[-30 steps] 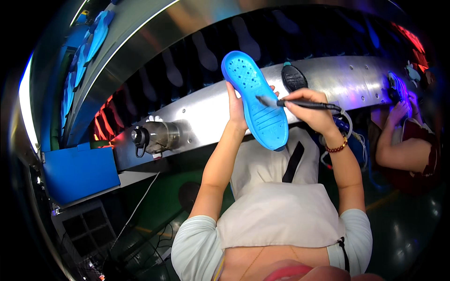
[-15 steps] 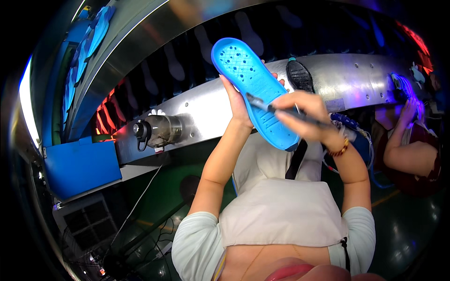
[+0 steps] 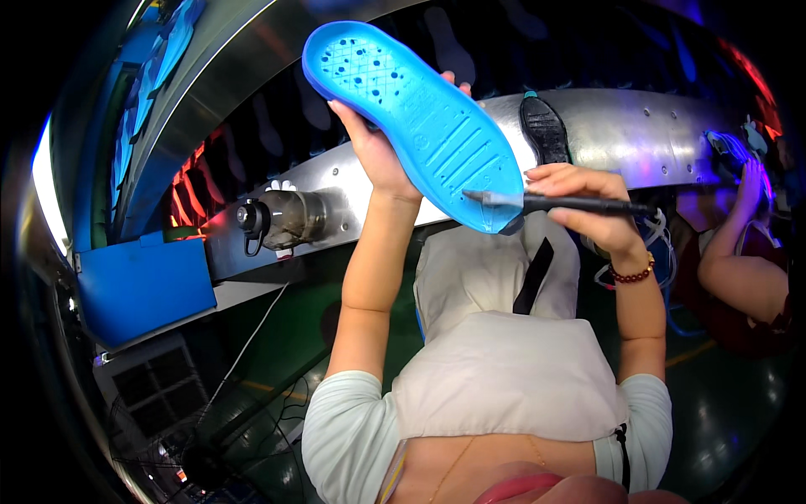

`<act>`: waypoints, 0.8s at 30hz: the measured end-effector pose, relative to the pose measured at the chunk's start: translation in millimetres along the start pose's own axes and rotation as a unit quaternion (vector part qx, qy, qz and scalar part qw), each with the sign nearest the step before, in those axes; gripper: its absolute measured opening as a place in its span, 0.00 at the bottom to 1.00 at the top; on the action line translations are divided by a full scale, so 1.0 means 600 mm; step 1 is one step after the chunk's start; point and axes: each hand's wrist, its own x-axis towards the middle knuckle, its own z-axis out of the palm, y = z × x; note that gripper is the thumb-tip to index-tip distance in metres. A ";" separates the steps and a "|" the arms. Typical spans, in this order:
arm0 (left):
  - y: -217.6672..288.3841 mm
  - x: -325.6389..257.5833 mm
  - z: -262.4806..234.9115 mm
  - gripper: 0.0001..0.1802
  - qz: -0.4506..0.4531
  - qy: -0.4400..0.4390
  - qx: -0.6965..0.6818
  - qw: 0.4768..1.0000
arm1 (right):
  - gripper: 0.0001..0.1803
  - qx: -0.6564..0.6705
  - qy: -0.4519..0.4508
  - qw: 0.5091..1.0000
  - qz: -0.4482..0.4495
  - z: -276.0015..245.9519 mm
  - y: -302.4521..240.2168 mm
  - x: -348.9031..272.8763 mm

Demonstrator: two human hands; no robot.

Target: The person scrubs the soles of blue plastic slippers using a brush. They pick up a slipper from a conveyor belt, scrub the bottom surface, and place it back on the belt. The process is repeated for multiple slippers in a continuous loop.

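A blue shoe sole (image 3: 420, 126) is raised above the metal ledge, tilted, its ridged inner face turned toward me. Dark blue spots dot its upper-left end. Closed round the sole's side is my left hand (image 3: 384, 161); the fingers behind it are mostly hidden, with tips showing at the far edge. My right hand (image 3: 598, 197) grips a brush (image 3: 579, 204) with a black handle. Its bristles lie at the lower right end of the sole, apparently touching the surface. Beyond that hand, a black shoe sole (image 3: 544, 130) rests on the ledge.
Along the bench runs the curved metal ledge (image 3: 621, 126), bearing a dark translucent bottle (image 3: 294, 220) at left. Behind it, several soles (image 3: 443, 38) lie in a dark channel. A blue box (image 3: 147, 294) stands at left. At right is another person's hand (image 3: 749, 185).
The blue sole has come up and left, appearing larger, with my left hand on it. The brush has shifted from the sole's middle to its lower right end.
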 end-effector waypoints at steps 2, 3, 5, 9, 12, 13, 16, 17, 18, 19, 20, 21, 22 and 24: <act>-0.007 0.004 0.012 0.49 0.001 -0.015 -0.031 0.999 | 0.11 0.124 0.044 0.991 0.026 0.009 0.003 0.002; -0.025 -0.013 0.031 0.48 0.013 0.009 0.003 1.000 | 0.11 0.128 0.081 0.988 0.024 0.021 0.004 0.006; -0.062 -0.042 0.053 0.46 0.043 0.008 -0.068 0.997 | 0.10 0.158 0.154 0.973 0.069 0.037 0.009 0.002; -0.049 -0.036 0.006 0.40 0.022 0.006 0.092 0.995 | 0.10 -0.023 0.071 0.997 -0.038 0.072 -0.003 -0.002; -0.055 -0.027 0.002 0.39 0.023 0.038 0.012 0.999 | 0.11 0.032 0.097 0.994 0.036 0.048 -0.011 -0.004; -0.059 -0.021 0.003 0.39 0.037 0.034 0.035 0.998 | 0.11 0.002 0.145 0.989 0.012 0.049 -0.009 0.009; -0.054 -0.010 -0.011 0.39 0.015 0.007 0.069 0.997 | 0.11 -0.093 -0.008 0.994 -0.057 0.046 -0.016 0.013; -0.052 -0.011 -0.005 0.39 -0.005 0.007 0.028 1.000 | 0.10 -0.085 -0.049 0.993 -0.060 0.038 -0.024 0.018; -0.049 -0.009 -0.003 0.39 -0.005 0.008 0.028 1.000 | 0.11 -0.003 -0.052 0.998 -0.038 0.028 -0.021 0.020; -0.046 -0.006 -0.003 0.34 0.001 0.001 0.004 1.000 | 0.11 -0.033 0.012 0.999 -0.022 0.019 -0.022 0.022; -0.044 -0.004 -0.003 0.31 -0.002 -0.008 -0.015 1.000 | 0.11 -0.063 0.077 0.995 -0.007 0.012 -0.022 0.025; -0.043 -0.003 -0.004 0.28 -0.005 -0.016 -0.034 0.999 | 0.11 -0.167 0.025 0.984 -0.049 0.003 -0.019 0.033; -0.039 -0.002 -0.005 0.28 -0.004 -0.015 -0.033 0.999 | 0.11 -0.160 -0.040 0.985 -0.055 0.001 -0.019 0.037; -0.032 0.000 -0.007 0.27 -0.009 -0.012 -0.006 1.000 | 0.11 -0.176 -0.087 0.978 -0.074 0.006 -0.035 0.043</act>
